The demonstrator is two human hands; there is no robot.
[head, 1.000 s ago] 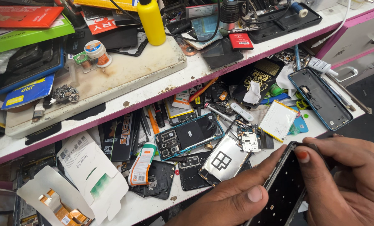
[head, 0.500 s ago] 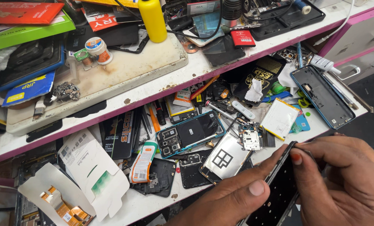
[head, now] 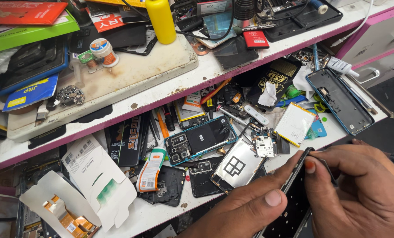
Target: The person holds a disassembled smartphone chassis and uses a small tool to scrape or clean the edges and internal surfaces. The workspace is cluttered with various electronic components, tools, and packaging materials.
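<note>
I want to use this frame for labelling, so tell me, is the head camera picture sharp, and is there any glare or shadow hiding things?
Head view: mostly sharp and evenly lit; the yellow bottle and blue phone frame read clearly. Mild glare sits on the shiny silver panel. The left hand and right hand are slightly soft, cut by the bottom edge, and the dark phone screen between them shows little detail.

Glossy black glass phone screen panel (head: 289,207); shiny silver metal back plate (head: 237,165); smooth yellow plastic bottle (head: 160,20); matt white cardboard box flap (head: 100,176); stained, scuffed off-white work mat (head: 130,70).
</note>
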